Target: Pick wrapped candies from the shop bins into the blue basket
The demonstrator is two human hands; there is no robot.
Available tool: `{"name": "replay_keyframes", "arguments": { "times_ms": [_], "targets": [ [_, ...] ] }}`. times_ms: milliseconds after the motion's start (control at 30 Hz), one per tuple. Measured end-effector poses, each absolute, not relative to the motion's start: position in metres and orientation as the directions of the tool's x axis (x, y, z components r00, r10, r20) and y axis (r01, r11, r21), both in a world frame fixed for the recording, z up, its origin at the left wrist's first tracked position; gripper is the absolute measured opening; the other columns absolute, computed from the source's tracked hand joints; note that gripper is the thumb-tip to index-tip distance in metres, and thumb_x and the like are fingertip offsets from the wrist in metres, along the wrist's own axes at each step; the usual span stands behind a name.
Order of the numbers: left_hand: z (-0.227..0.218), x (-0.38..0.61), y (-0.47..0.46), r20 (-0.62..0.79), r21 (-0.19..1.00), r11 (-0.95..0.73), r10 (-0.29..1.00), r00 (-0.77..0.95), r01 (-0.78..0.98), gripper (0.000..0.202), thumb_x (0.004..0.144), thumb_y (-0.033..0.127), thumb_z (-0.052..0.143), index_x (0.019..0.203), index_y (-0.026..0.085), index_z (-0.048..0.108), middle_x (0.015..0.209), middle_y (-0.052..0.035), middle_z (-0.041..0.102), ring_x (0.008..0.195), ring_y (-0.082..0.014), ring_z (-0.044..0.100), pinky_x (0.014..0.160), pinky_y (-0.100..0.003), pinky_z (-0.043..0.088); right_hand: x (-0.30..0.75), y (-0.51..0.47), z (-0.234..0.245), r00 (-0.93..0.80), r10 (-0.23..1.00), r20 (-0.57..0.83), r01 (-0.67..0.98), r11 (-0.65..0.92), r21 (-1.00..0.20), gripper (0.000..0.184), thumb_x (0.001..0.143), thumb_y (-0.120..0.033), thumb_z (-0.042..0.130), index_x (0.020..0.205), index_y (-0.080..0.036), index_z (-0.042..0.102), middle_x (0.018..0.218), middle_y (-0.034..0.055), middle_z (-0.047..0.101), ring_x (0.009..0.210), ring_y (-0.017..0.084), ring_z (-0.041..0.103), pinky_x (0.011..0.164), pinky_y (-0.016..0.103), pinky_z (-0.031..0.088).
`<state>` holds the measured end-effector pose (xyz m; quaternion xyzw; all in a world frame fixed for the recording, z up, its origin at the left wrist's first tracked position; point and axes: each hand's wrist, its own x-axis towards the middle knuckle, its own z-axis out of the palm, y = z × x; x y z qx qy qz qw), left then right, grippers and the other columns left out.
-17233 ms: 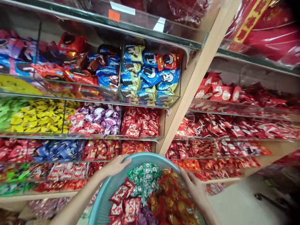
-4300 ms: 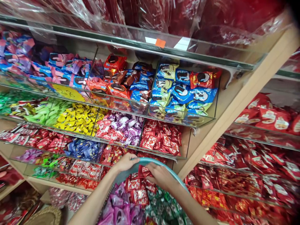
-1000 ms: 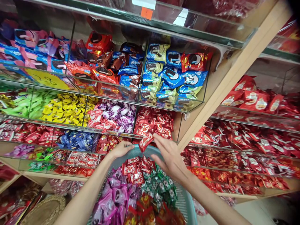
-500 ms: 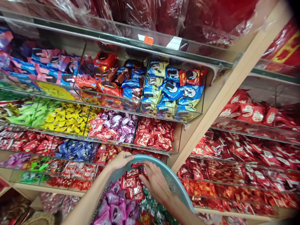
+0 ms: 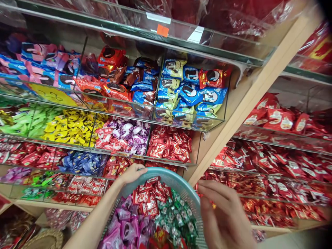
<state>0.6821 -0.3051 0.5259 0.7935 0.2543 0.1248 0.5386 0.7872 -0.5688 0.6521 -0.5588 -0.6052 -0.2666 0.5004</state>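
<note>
My left hand (image 5: 132,173) is closed over the far rim of a teal plastic basket (image 5: 169,172). Inside it, red wrapped candies (image 5: 149,197) lie at the far side and purple packets (image 5: 124,224) at the near left. Green wrapped candies (image 5: 178,214) fill the right part, with a few red and gold pieces (image 5: 162,238) at the bottom edge. Just right of the basket, my right hand (image 5: 223,211) hangs in the air, its fingers stretched out and the thumb apart. I see nothing held in it.
Glass-fronted shelves hold cookie packets (image 5: 190,93), yellow candies (image 5: 70,128), purple-and-white candies (image 5: 133,135) and red candies (image 5: 169,145). A slanted wooden upright (image 5: 249,93) separates these from red packets (image 5: 280,119) on the right. A woven basket (image 5: 45,239) sits at the lower left.
My right hand has moved out of the basket to the right, past its rim. The red candies it covered now show in the basket. My left hand stays on the rim.
</note>
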Motion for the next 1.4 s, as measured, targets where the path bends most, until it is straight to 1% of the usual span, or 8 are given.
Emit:
{"name": "replay_keyframes", "arguments": {
  "times_ms": [167, 367, 533, 700, 867, 967, 1100, 1400],
  "targets": [
    [0.523, 0.683, -0.304, -0.066, 0.932, -0.267, 0.541, 0.839, 0.245, 0.047, 0.07, 0.059, 0.053, 0.07, 0.013, 0.062, 0.058, 0.0035, 0.052, 0.056, -0.011, 0.044, 0.055, -0.024, 0.034, 0.812, -0.536, 0.557, 0.325, 0.782, 0.531, 0.91, -0.104, -0.402, 0.018, 0.086, -0.02, 0.052, 0.102, -0.018, 0.06, 0.096, 0.0073, 0.065, 0.082, 0.019, 0.065, 0.072, 0.03, 0.051],
    [0.522, 0.683, -0.304, -0.087, 0.943, -0.226, 0.542, 0.836, 0.244, 0.047, 0.07, 0.058, 0.054, 0.074, 0.012, 0.063, 0.059, 0.0023, 0.055, 0.055, -0.0117, 0.046, 0.054, -0.024, 0.035, 0.834, -0.516, 0.507, 0.458, 0.872, 0.175, 0.849, -0.37, -0.378, 0.017, 0.086, -0.025, 0.052, 0.096, -0.015, 0.062, 0.092, 0.0082, 0.067, 0.087, 0.025, 0.063, 0.07, 0.03, 0.046],
    [0.525, 0.683, -0.305, -0.097, 0.934, -0.24, 0.542, 0.834, 0.264, 0.048, 0.07, 0.06, 0.053, 0.072, 0.013, 0.063, 0.06, 0.002, 0.057, 0.057, -0.0126, 0.048, 0.054, -0.024, 0.035, 0.835, -0.518, 0.52, 0.478, 0.856, 0.194, 0.828, -0.366, -0.425, 0.019, 0.088, -0.02, 0.044, 0.074, -0.018, 0.057, 0.076, 0.0033, 0.064, 0.073, 0.02, 0.06, 0.062, 0.027, 0.037],
    [0.528, 0.684, -0.305, -0.098, 0.916, -0.275, 0.554, 0.827, 0.292, 0.047, 0.07, 0.06, 0.052, 0.074, 0.014, 0.064, 0.062, 0.002, 0.059, 0.059, -0.013, 0.049, 0.056, -0.024, 0.036, 0.828, -0.539, 0.538, 0.466, 0.869, 0.167, 0.767, -0.302, -0.565, 0.02, 0.088, -0.03, 0.046, 0.074, -0.019, 0.055, 0.059, -0.0023, 0.054, 0.055, 0.014, 0.049, 0.055, 0.025, 0.032],
    [0.529, 0.683, -0.306, -0.079, 0.917, -0.287, 0.551, 0.83, 0.278, 0.048, 0.07, 0.061, 0.052, 0.073, 0.015, 0.064, 0.063, 0.0021, 0.058, 0.061, -0.0128, 0.048, 0.057, -0.023, 0.036, 0.805, -0.54, 0.536, 0.272, 0.962, -0.028, 0.45, -0.152, -0.88, 0.02, 0.083, -0.035, 0.05, 0.07, -0.02, 0.049, 0.059, -0.0056, 0.045, 0.05, 0.009, 0.043, 0.046, 0.02, 0.032],
    [0.529, 0.682, -0.307, -0.079, 0.927, -0.266, 0.551, 0.831, 0.264, 0.049, 0.069, 0.062, 0.053, 0.07, 0.014, 0.062, 0.06, 0.0028, 0.055, 0.059, -0.0121, 0.046, 0.056, -0.023, 0.035, 0.795, -0.521, 0.524, 0.16, 0.983, -0.094, 0.275, -0.136, -0.952, 0.021, 0.079, -0.036, 0.054, 0.068, -0.02, 0.045, 0.058, -0.007, 0.043, 0.046, 0.007, 0.041, 0.043, 0.018, 0.033],
    [0.528, 0.682, -0.306, -0.088, 0.941, -0.233, 0.534, 0.841, 0.247, 0.052, 0.068, 0.064, 0.053, 0.072, 0.013, 0.062, 0.059, 0.0029, 0.053, 0.057, -0.0115, 0.045, 0.055, -0.024, 0.035, 0.794, -0.496, 0.503, 0.156, 0.978, -0.14, 0.28, -0.18, -0.943, 0.021, 0.078, -0.03, 0.056, 0.064, -0.02, 0.042, 0.05, -0.0085, 0.041, 0.041, 0.006, 0.039, 0.04, 0.017, 0.03],
    [0.532, 0.681, -0.307, -0.115, 0.945, -0.201, 0.535, 0.837, 0.258, 0.053, 0.066, 0.065, 0.054, 0.074, 0.013, 0.061, 0.059, 0.0035, 0.051, 0.057, -0.0112, 0.043, 0.055, -0.024, 0.034, 0.783, -0.491, 0.5, 0.279, 0.959, 0.058, 0.746, -0.178, -0.642, 0.006, 0.078, -0.018, 0.059, 0.072, -0.018, 0.058, 0.057, -0.0052, 0.054, 0.054, 0.009, 0.049, 0.052, 0.018, 0.032]
  ]
}}
